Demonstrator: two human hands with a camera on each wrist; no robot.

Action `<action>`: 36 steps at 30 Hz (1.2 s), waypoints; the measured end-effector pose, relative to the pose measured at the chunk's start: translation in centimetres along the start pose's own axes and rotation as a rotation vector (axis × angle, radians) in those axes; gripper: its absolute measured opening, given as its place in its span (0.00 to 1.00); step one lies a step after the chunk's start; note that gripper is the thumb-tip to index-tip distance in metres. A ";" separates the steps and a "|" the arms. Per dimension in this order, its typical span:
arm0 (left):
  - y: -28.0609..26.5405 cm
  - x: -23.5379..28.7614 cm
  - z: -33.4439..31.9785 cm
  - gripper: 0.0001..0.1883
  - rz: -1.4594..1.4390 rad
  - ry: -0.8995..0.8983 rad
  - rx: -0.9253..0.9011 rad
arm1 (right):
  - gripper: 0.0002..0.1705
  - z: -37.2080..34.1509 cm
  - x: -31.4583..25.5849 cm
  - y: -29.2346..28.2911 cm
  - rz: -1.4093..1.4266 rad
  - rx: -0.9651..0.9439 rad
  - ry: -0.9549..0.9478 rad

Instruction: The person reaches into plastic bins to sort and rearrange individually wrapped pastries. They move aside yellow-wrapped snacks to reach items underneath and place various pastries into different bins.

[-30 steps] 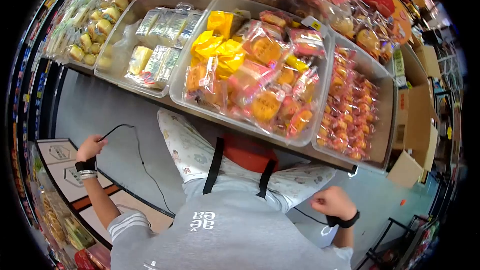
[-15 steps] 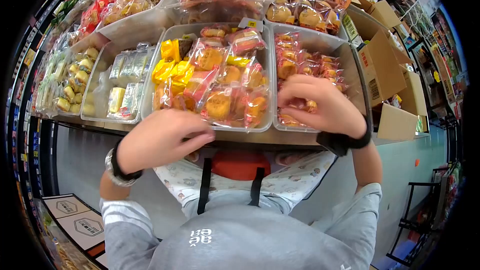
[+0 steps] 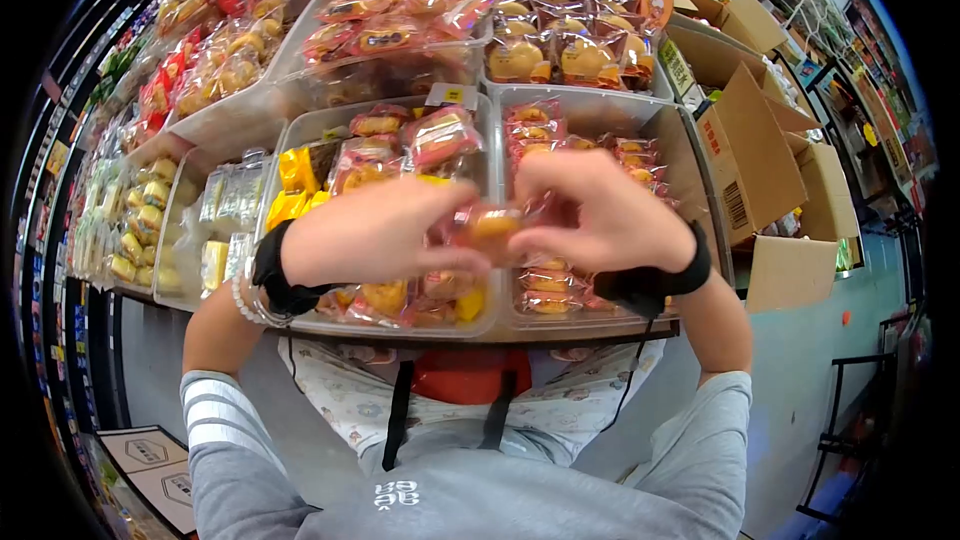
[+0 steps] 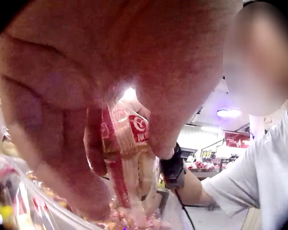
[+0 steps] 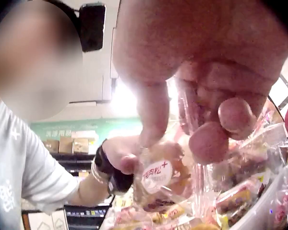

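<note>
Head view: left hand (image 3: 385, 230) and right hand (image 3: 605, 215) both pinch a crinkly, see-through plastic packet with red print (image 3: 495, 224), something round and golden inside. It's up above clear rectangular plastic bins (image 3: 690, 175). Hands block some red-wrapped pastries (image 3: 550, 300); floppy-flapped brown cardboard box (image 3: 740, 160) sits off right.

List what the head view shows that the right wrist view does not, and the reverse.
Only the head view shows the open cardboard box at the right and the person's patterned trousers below the display.

Only the right wrist view shows the green sign in the background and the round pale label on the wrapped pastry.

Both share that pastry, held between the left hand and the right hand, and the person's grey shirt.
</note>
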State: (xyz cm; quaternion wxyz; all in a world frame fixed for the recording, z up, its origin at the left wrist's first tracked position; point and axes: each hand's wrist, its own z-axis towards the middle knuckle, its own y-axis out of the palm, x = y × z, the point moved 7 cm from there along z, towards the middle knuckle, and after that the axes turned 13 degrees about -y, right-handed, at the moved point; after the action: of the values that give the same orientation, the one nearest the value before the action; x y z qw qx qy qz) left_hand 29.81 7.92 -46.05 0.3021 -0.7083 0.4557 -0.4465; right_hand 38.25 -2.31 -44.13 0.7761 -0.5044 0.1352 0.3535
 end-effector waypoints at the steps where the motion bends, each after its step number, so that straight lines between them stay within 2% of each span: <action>1: -1.5 0.9 0.4 0.25 0.011 0.103 0.204 | 0.16 -0.6 0.6 -1.2 0.028 0.034 0.074; 2: -3.0 1.7 0.5 0.25 0.018 0.203 0.410 | 0.16 -1.2 1.4 -2.3 0.056 0.066 0.147; 4: -3.8 2.3 2.8 0.25 0.023 0.190 0.395 | 0.14 -2.1 3.0 -3.8 0.041 0.098 0.234; 6: -4.0 2.7 5.9 0.24 0.093 0.274 0.356 | 0.14 -3.0 4.3 -4.9 0.013 0.088 0.352; 8: -3.5 2.3 8.4 0.22 0.074 0.312 0.318 | 0.14 -3.4 5.7 -4.7 -0.033 0.056 0.351; 10: -1.2 0.7 11.1 0.19 0.007 0.186 0.115 | 0.15 -4.2 7.8 -3.6 -0.138 -0.013 0.355; 11: -0.5 0.6 11.4 0.13 0.016 0.203 0.136 | 0.15 -4.6 8.8 -2.7 -0.161 -0.070 0.371; 12: 0.4 0.6 11.8 0.13 0.007 0.210 0.123 | 0.15 -5.1 9.7 -1.7 -0.181 -0.129 0.388; 14: 0.7 -0.3 12.3 0.09 0.174 0.099 0.330 | 0.15 -6.1 11.7 -0.2 -0.191 -0.176 0.448; 15: 0.4 -0.1 12.2 0.07 0.171 0.096 0.336 | 0.15 -6.3 12.4 0.2 -0.177 -0.163 0.463; 18: 0.3 -0.5 12.2 0.10 0.114 0.160 0.409 | 0.15 -6.2 12.8 0.5 -0.114 -0.122 0.488; 21: 0.3 -0.5 11.9 0.11 0.176 0.088 0.374 | 0.16 -6.1 12.9 0.4 -0.103 -0.087 0.560; 23: 0.7 -0.4 11.8 0.11 0.218 0.124 0.389 | 0.16 -6.4 13.4 0.6 -0.160 -0.122 0.622; 25: 1.4 -0.1 11.9 0.12 0.255 0.165 0.407 | 0.17 -6.6 13.5 0.8 -0.172 -0.094 0.625; 27: 1.3 0.2 11.7 0.12 0.268 0.183 0.518 | 0.17 -6.7 13.3 0.5 -0.183 -0.066 0.627; 30: 1.4 0.2 11.8 0.12 0.288 0.149 0.532 | 0.18 -6.5 12.8 -0.5 -0.259 -0.057 0.605; 32: 1.3 0.3 11.6 0.12 0.284 0.141 0.546 | 0.22 -7.0 13.7 -0.1 -0.188 -0.136 0.745; 33: 1.2 0.5 11.5 0.12 0.281 0.138 0.560 | 0.22 -7.1 13.8 -0.1 -0.190 -0.133 0.751; 34: 1.1 0.6 11.5 0.12 0.279 0.146 0.560 | 0.22 -7.1 14.1 0.1 -0.207 -0.135 0.749; 36: 1.5 -0.1 12.0 0.14 0.275 0.058 0.436 | 0.22 -7.5 14.3 0.2 -0.230 -0.144 0.751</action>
State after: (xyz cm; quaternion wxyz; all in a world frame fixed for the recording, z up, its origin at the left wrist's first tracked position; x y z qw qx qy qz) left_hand 40.08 7.60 -52.36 0.4924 -0.5448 0.4489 -0.5091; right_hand 49.43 -2.95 -55.81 0.6698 -0.6636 0.3269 0.0641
